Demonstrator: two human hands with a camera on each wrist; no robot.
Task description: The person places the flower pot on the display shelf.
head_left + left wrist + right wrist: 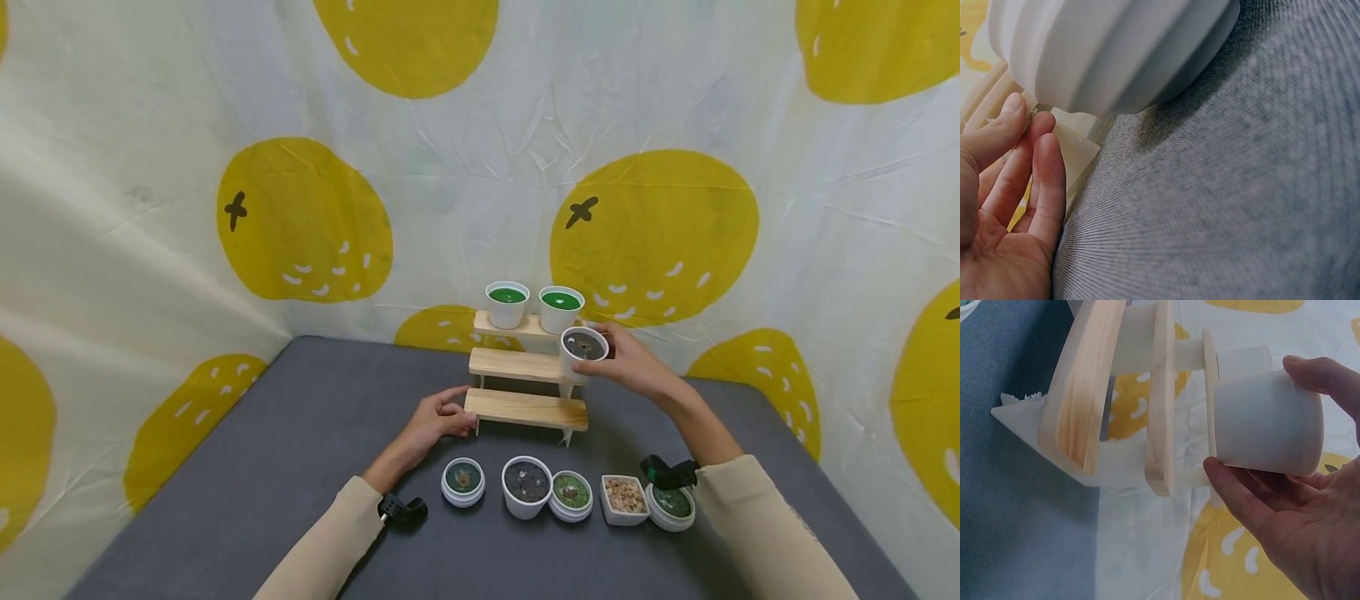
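A white cup with a dark grey filling (584, 344) is in the grip of my right hand (637, 360), thumb on one side and fingers on the other. It hangs over the right end of the middle step of a three-step wooden stand (525, 407). The right wrist view shows the cup's plain side (1266, 422) between thumb and fingers. My left hand (435, 419) pinches the left end of the stand's lowest step. In the left wrist view the thumb and fingertips (1049, 150) meet at that end. Two white cups with green filling (507, 305) stand on the top step.
In front of the stand are a round white pot (462, 482), a taller cup with dark filling (527, 487), a green-topped pot (572, 497), a square pot of pebbles (625, 500) and another green-topped pot (671, 507). A patterned cloth (465, 200) hangs behind the grey table (337, 392).
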